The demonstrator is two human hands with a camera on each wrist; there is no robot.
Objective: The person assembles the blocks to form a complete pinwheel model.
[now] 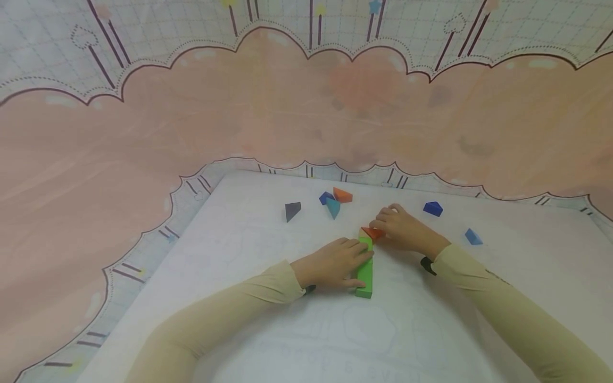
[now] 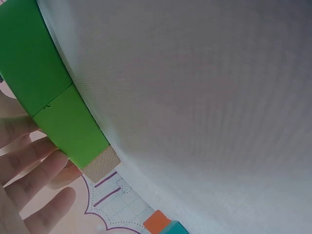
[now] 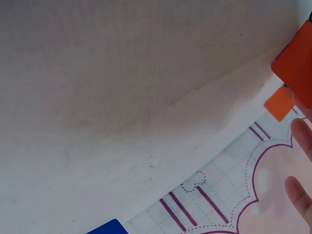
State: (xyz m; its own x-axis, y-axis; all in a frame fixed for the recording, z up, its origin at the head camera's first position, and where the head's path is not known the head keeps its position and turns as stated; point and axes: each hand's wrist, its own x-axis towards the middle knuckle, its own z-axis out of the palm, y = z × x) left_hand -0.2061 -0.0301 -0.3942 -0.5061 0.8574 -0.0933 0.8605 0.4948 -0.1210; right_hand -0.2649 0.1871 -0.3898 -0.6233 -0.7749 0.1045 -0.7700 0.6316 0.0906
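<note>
1. A backdrop point(image 1: 287, 117) printed with peach clouds, dark outlines and little stars rises behind a white tabletop point(image 1: 230, 250), which bears a few faint printed marks on its near part.
2. Slightly right of the middle, two green blocks point(image 1: 365, 275) lie end to end in a row running from near to far. A bare-wood piece point(image 1: 362, 233) sits against the row's far end.
3. The left hand point(image 1: 332, 263) comes in from the left and rests on the green row, its fingers spread a little apart and reaching over it; the thumb lies toward the near end.
4. The right hand point(image 1: 407, 229) pinches a red-orange block point(image 1: 376, 234) just right of the bare-wood piece. Two of its other fingers stand apart; whether block and piece touch, I cannot tell.
5. Farther back and to the left, a small dark-blue block point(image 1: 325, 198), an orange block point(image 1: 343, 195) and a teal block point(image 1: 333, 208) lie clustered, with a grey block point(image 1: 292, 210) left of them.
6. On the right lie a deep-blue block point(image 1: 433, 209), toward the far edge, and a lighter blue block point(image 1: 473, 236), nearer and farther right.
</note>
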